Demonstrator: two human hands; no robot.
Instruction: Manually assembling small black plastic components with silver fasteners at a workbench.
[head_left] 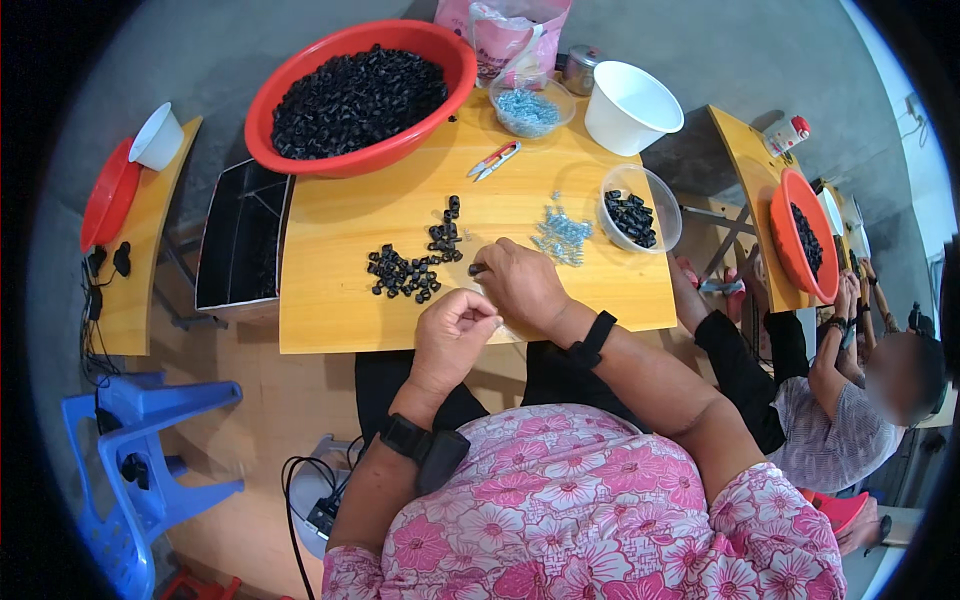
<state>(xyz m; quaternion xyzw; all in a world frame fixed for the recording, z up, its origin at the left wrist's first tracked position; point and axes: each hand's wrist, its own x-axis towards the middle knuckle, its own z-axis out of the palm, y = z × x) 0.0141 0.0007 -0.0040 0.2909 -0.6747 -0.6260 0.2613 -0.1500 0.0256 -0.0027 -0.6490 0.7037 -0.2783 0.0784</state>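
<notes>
My right hand (522,285) is closed over the front part of the table, with a small black plastic piece (476,269) at its fingertips. Just nearer and to the left, my left hand (452,335) makes a pinch of thumb and forefinger; whatever is in it is too small to make out. A loose pile of black plastic pieces (400,272) lies left of my hands, with a short line of more pieces (446,225) behind it. To the right is a scatter of small clear bluish parts (562,237). Beside that, a clear round tub (668,212) holds more black pieces.
A big red basin (462,60) full of black pieces stands at the back left of the table (330,320). Red-handled snips (494,160), a bowl of bluish parts (530,108) and a white bucket (632,105) are nearby. A person (840,420) sits at another table to the right.
</notes>
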